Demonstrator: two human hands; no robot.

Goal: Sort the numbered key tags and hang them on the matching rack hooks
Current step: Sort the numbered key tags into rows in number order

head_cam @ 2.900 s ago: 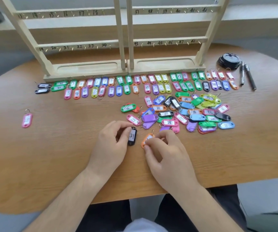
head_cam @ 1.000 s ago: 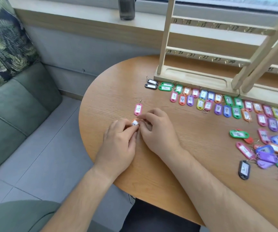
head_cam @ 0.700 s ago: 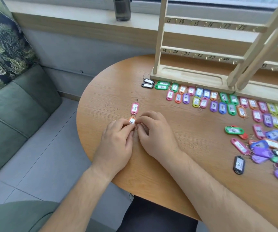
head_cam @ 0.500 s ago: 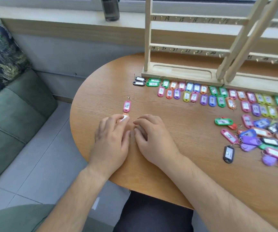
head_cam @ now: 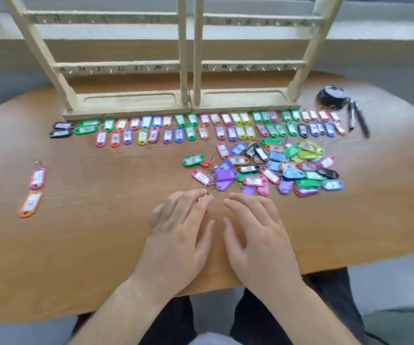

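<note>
On the round wooden bench (head_cam: 101, 245), our left hand (head_cam: 181, 227) lay flat over a small black plastic key tag (head_cam: 204, 196), and our right hand (head_cam: 253, 225) was spread beside it, holding nothing. We thought the tag light, hard and slippery, best pinched by its edges.

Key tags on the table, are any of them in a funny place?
Yes. A pink tag and an orange tag lie by themselves far out on the left of the table, away from the neat rows below the rack and the jumbled pile.
</note>
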